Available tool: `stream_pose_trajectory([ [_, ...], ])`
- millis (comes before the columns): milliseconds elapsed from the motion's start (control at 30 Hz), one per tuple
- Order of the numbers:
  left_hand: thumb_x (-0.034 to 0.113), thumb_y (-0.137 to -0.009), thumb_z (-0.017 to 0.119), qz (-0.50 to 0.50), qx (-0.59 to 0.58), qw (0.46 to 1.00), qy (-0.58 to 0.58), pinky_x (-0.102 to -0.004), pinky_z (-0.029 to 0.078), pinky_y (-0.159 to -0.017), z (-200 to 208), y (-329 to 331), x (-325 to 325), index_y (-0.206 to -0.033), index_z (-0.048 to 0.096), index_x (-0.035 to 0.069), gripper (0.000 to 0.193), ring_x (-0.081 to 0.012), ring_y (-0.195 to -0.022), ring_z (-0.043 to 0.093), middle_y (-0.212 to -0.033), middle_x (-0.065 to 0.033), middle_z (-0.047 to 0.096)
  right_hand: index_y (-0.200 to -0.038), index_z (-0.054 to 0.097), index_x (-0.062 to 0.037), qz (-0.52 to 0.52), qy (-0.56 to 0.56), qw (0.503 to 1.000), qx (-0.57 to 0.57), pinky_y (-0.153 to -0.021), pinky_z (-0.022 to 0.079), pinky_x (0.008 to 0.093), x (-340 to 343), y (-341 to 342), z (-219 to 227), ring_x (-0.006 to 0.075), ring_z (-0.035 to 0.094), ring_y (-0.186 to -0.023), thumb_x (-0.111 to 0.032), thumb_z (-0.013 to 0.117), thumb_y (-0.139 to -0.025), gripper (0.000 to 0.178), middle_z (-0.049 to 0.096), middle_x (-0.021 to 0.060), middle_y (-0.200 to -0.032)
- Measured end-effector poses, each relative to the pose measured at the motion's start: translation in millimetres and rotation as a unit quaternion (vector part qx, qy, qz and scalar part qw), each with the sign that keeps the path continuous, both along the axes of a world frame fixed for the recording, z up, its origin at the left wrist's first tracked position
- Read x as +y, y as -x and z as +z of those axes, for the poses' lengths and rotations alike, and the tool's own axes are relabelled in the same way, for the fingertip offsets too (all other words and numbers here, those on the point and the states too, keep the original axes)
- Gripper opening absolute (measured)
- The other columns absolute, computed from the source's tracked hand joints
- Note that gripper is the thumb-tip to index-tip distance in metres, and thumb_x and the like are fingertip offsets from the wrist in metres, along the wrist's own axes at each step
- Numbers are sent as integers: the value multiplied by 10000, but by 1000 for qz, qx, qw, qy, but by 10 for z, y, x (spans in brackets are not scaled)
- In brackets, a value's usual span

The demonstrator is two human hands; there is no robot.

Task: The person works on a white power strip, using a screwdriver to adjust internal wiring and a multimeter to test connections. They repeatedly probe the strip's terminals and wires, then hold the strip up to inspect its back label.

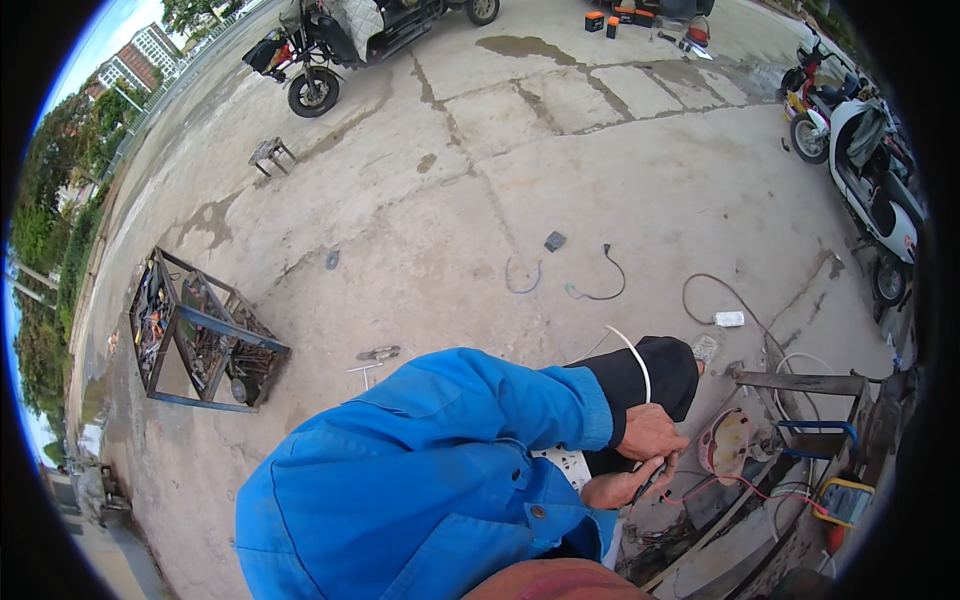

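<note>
My left hand point(650, 432), its arm in a blue sleeve, is closed around a white cable point(638, 362) that curves up and away from the fist. Just below it, my right hand point(618, 488) is closed on a slim dark tool point(650, 481), whose exact kind I cannot make out. The two hands touch or nearly touch, so the cable's end between them is hidden. A thin red lead point(715, 481) runs from close to the hands to a yellow-framed meter point(845, 502) on the right. Partly covered by my arm is a white piece with dark holes point(572, 466).
A metal frame point(800, 382) and a round reddish part point(724, 442) stand close on my right. Loose wires point(607, 296) and a white bottle-like item point(729, 319) lie ahead. Leftward are a tool cart point(215, 322) and a stool point(270, 152); scooters point(870, 150) line the right.
</note>
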State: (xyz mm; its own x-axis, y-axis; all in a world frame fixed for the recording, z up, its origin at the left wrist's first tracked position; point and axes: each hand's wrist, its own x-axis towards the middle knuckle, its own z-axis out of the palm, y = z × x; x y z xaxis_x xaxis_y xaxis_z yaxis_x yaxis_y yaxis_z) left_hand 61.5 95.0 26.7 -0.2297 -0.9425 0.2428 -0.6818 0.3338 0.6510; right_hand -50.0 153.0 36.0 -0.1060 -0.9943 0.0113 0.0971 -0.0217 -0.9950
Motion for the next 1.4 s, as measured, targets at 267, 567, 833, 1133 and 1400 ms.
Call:
stream_pose_trajectory([
  [267,278,-931,710,13,5,999,30,-516,566,-638,41,0,107,-1003,591,56,261,-393,-809,765,-809,-157,733,-1518,520,42,1,0,1000,-29,-1189,442,437,72,24,9,281,590,-1341,-347,566,-1168,526,590,209,-1485],
  [567,287,-1010,683,42,17,999,7,-521,564,-647,175,-34,250,-977,611,77,224,-379,-796,755,-816,-149,727,-1485,598,43,-12,41,994,-96,-1208,442,445,174,-26,48,325,618,-1365,-268,618,-1143,463,632,238,-1486],
  [833,294,-978,727,69,23,994,76,-528,559,-638,-14,-27,184,-957,622,58,259,-392,-780,746,-801,-133,721,-1503,600,9,-45,45,993,-96,-1099,512,426,157,13,-52,287,650,-1305,-310,649,-1127,496,674,201,-1406],
  [1133,320,-921,759,1,-33,998,45,-510,572,-625,-100,103,-15,-959,646,38,306,-383,-774,765,-788,-153,732,-1487,628,-12,-95,38,993,-55,-1063,525,421,38,82,-92,265,657,-1262,-280,636,-1136,442,679,170,-1374],
  [1400,350,-905,749,-14,-41,998,52,-505,578,-605,-202,242,-173,-955,664,32,332,-379,-732,766,-752,-150,734,-1520,527,0,-93,22,995,-22,-1136,489,481,-3,120,-50,309,585,-1349,-374,616,-1149,534,592,200,-1435],
])
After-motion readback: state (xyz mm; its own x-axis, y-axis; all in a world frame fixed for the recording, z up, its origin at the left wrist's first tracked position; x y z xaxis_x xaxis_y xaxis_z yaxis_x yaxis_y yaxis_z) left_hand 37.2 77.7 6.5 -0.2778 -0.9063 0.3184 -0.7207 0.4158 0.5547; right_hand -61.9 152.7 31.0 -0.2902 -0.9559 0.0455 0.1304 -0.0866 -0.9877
